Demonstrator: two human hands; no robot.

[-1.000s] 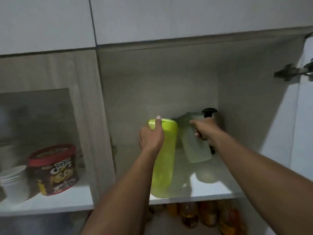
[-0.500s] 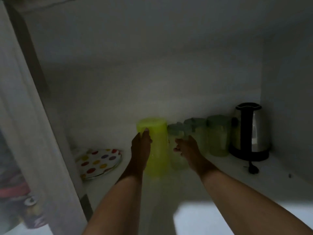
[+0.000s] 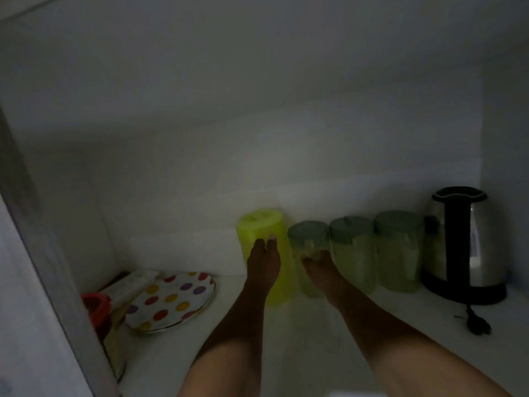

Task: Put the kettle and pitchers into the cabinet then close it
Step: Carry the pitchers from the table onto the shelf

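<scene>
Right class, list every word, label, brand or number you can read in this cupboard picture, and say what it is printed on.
No readable text anywhere in this dim view.
Shiny steel electric kettle: no legible marking.
Bright yellow-green plastic pitcher: plain.
Three pale green lidded plastic pitchers: no labels visible.
Polka-dot round plate: coloured dots only.

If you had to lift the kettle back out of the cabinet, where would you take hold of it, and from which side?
Probably by the black handle of the kettle, coming straight in from the cabinet's open front. The handle runs upright down the side facing the opening. A pale green pitcher crowds its left and the cabinet wall its right, so the front looks like the only free approach.
</scene>
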